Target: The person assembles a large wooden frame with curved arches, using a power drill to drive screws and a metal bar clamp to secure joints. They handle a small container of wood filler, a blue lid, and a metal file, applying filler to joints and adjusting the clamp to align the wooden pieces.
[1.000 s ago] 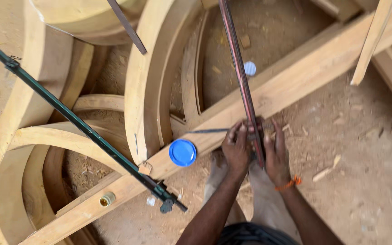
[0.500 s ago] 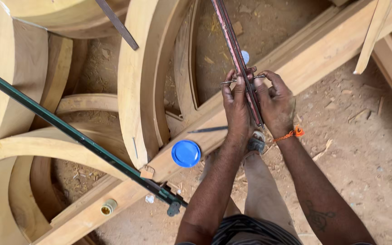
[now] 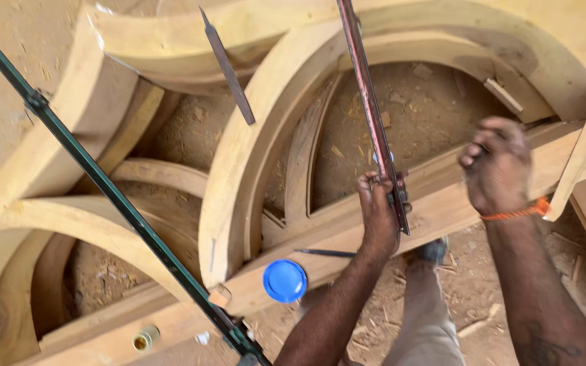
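Note:
My left hand (image 3: 378, 211) grips the lower end of a long reddish metal bar clamp (image 3: 369, 108) that runs up across the curved wooden frame (image 3: 252, 129). The bar's end lies against the straight wooden beam (image 3: 334, 237). My right hand (image 3: 498, 164), blurred and with an orange band at the wrist, is off the bar with its fingers curled, holding nothing, above the beam to the right.
A blue round lid (image 3: 285, 280) lies on the beam. A long green bar clamp (image 3: 110, 190) crosses the arches on the left. A short metal strip (image 3: 228, 66) rests on the upper arch. A brass fitting (image 3: 145, 337) sits lower left. Sawdust covers the ground.
Both hands held the reddish bar before; now my right hand has let go and moved to the right. My left hand keeps its hold and the view has shifted closer.

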